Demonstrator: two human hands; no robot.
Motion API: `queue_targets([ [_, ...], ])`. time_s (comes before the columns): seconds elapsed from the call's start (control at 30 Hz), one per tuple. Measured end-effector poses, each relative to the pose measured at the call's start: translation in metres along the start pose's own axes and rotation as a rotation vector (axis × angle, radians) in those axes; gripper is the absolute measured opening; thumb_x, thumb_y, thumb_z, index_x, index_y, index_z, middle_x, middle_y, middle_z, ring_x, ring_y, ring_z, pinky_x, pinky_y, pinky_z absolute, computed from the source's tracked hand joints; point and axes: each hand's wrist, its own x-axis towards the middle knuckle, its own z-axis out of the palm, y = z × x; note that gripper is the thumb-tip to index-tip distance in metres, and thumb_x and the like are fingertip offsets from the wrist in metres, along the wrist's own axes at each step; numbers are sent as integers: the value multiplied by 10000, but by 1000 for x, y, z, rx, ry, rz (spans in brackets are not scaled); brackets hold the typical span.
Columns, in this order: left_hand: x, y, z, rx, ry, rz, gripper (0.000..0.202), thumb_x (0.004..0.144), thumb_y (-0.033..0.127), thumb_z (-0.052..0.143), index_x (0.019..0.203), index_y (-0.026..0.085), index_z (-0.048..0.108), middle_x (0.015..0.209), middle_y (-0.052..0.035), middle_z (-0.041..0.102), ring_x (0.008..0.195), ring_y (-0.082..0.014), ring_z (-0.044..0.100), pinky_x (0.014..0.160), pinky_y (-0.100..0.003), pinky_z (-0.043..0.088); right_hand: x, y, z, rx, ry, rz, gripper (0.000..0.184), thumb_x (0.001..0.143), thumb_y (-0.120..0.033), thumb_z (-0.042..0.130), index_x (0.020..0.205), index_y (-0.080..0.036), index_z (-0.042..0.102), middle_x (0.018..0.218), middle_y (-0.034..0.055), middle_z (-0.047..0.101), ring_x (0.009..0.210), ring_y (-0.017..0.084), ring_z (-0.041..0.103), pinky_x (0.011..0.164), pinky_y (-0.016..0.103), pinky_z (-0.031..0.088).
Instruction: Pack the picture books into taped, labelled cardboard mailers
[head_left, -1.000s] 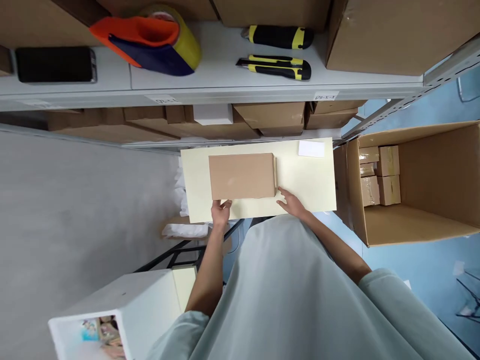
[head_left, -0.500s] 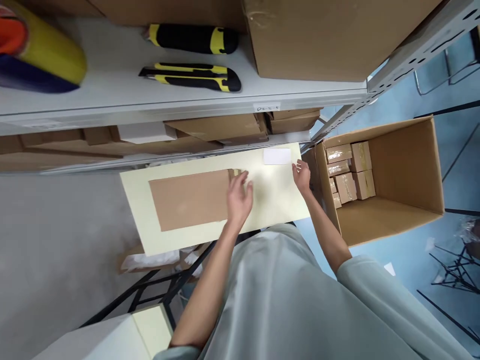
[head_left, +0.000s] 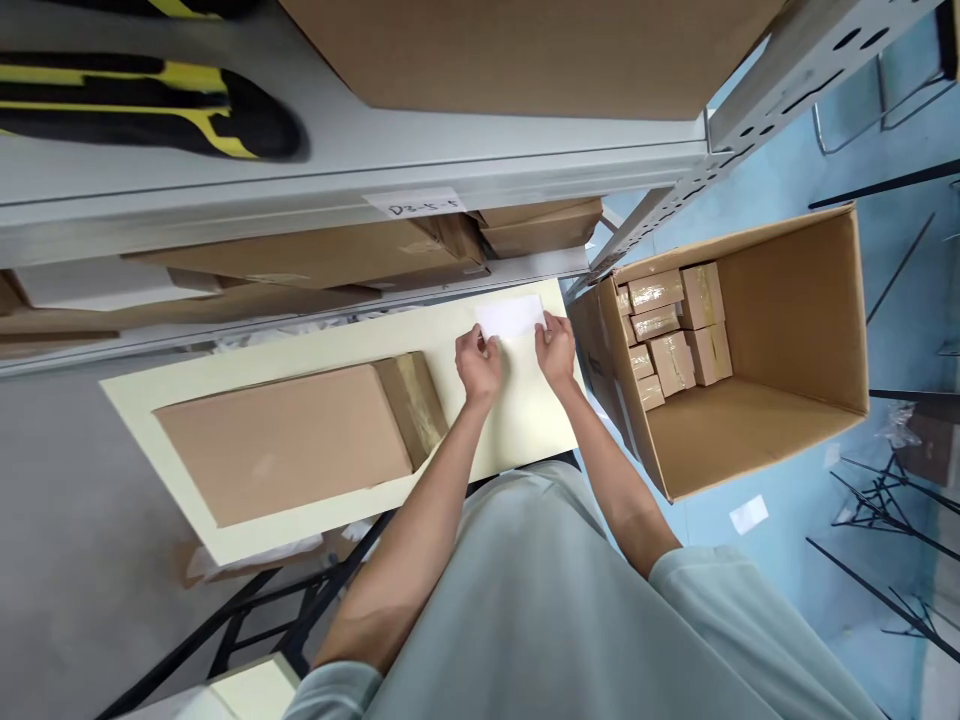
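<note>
A blank white slip of paper [head_left: 511, 316] is at the far right part of a cream tabletop [head_left: 529, 415]. My left hand [head_left: 478, 365] pinches its left end between thumb and fingers. At the slip's right end, my right hand [head_left: 555, 350] is closed on the edge in the same way. Left of my hands a long brown cardboard box [head_left: 285, 440] lies flat on the tabletop, with clear tape across its right end. My left forearm passes close to that taped end.
A large open carton [head_left: 795, 320] with several small taped boxes [head_left: 671, 362] stands right of the tabletop. Ahead, a grey metal shelf [head_left: 525, 160] bears a black and yellow utility knife [head_left: 150, 105] and a big carton [head_left: 540, 60]. More boxes sit on the level below.
My left hand has moved off the cardboard box to the slip's left end. My right hand has come inward to its right end. The view has shifted closer and to the right.
</note>
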Motion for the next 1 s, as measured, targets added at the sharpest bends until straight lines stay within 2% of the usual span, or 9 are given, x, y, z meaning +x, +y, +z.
queue_targets([
  [0.1,-2,8,-2,-5,19,-43,268,988,253,689,1243,180,730,1168,-110,756,1030,-239,737,1061,-405,577,-1,-7,-7,10,-4,31,404,1149,-278,441,1440,-127,677,1366,187,681,1189,241,728,1100,346,570],
  [0.23,8,20,-7,25,77,-123,139,953,317,763,1010,193,738,1021,-71,789,915,-228,745,998,-399,584,1,-15,-15,10,14,121,294,1150,-335,513,1223,-160,738,1291,149,709,1056,217,754,1011,333,594],
  [0.4,18,25,-13,39,60,-160,106,927,296,781,931,193,757,988,-73,790,889,-238,752,994,-417,585,5,-21,-22,18,69,71,307,1142,-309,505,1117,-176,781,1330,151,708,1217,271,715,1079,392,584],
  [0.53,10,39,-15,-111,94,-73,345,920,388,808,1189,181,746,1305,-152,757,1139,-272,741,1043,-408,586,-7,-36,-28,42,37,-37,416,1176,-310,388,1295,-182,766,1426,168,669,1321,272,672,1137,407,553],
  [0.6,5,49,-19,-212,54,-9,424,982,492,740,1266,177,724,1368,-153,733,1233,-266,716,1069,-381,573,-19,-49,-31,64,-42,-171,466,1195,-335,340,1360,-211,758,1490,144,648,1390,260,633,1184,400,520],
  [0.67,3,57,-27,-290,-15,-1,451,1025,584,656,1197,176,738,1236,-119,769,1159,-246,731,1020,-350,579,-29,-63,-32,85,-142,-333,502,1206,-352,307,1375,-249,769,1496,104,658,1426,248,599,1231,398,479],
  [0.73,6,58,-38,-325,-24,-48,483,1010,636,652,1067,166,749,1042,-81,776,1006,-228,732,915,-322,582,-31,-73,-28,50,-218,-406,498,1205,-355,316,1435,-248,745,1446,105,679,1400,265,594,1241,415,463],
  [0.87,21,41,-61,-264,87,-148,502,964,648,686,869,157,722,823,-39,722,800,-194,665,752,-289,538,-15,-78,-4,-187,-323,-306,565,1161,-248,369,1715,-182,458,1360,188,665,1327,351,575,1185,528,480],
  [1.0,30,22,-71,-288,97,-159,540,961,674,685,867,142,709,795,-44,703,748,-175,626,707,-281,512,5,-70,23,-340,-429,-260,766,1052,-55,386,1786,-256,306,1436,210,618,1356,367,538,1158,567,472],
])
